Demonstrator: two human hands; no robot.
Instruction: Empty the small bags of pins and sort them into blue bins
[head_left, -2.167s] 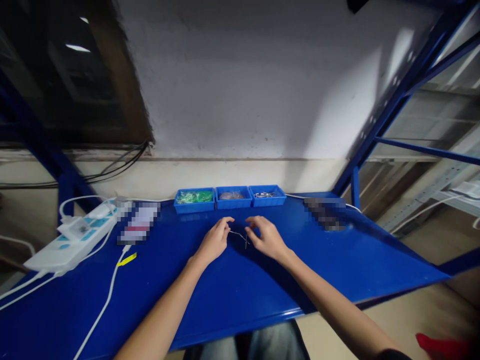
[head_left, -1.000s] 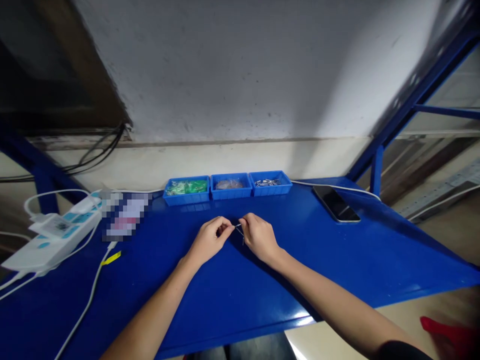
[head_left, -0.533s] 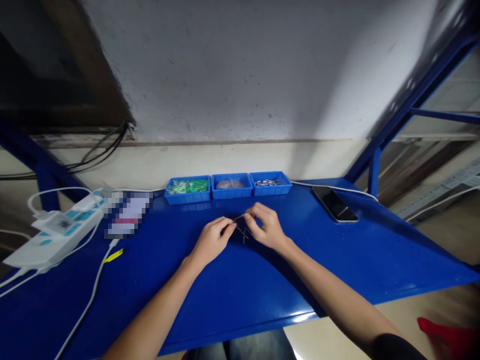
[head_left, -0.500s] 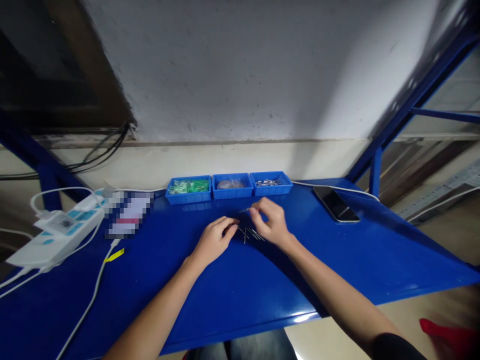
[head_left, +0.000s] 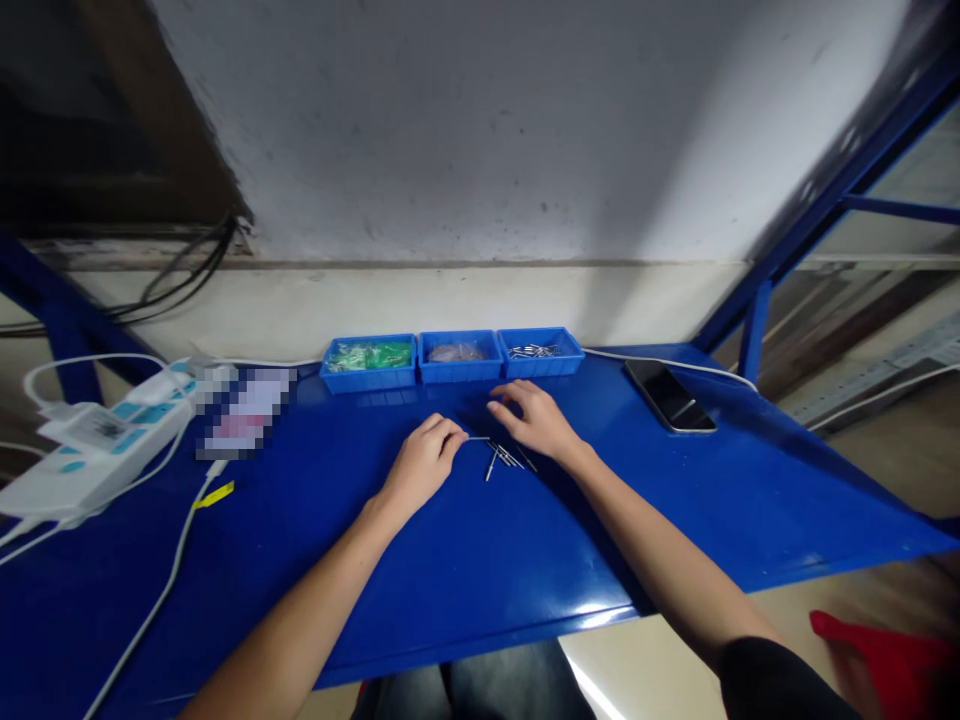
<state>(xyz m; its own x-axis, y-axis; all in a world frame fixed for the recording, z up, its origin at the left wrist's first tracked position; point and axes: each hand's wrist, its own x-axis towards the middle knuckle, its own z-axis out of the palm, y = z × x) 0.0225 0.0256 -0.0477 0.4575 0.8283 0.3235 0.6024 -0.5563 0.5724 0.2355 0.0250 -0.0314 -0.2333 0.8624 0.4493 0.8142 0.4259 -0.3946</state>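
Observation:
My left hand (head_left: pixel 424 462) is closed in a pinch over the table, gripping one end of a thin metal pin (head_left: pixel 478 437) that points to the right. Just beyond the pin's free end, my right hand (head_left: pixel 538 418) hovers with its fingers apart and nothing visible in them. Between and below the hands, several loose metal pins (head_left: pixel 504 456) lie in a small heap on the blue table (head_left: pixel 480 560). Whether the heap touches the held pin cannot be made out.
Along the wall stand three blue bins: one with green and clear pieces (head_left: pixel 367 380), one with pale pieces (head_left: pixel 459 373), one with metal pins (head_left: pixel 541 367). A phone (head_left: pixel 670 396) lies at right. At left are a power strip (head_left: pixel 97 470) and a white cable (head_left: pixel 176 570).
My right hand has opened; its fingers were pinched around a small thin piece before. The pin in my left hand now shows clearly, pointing right. The view has shifted slightly.

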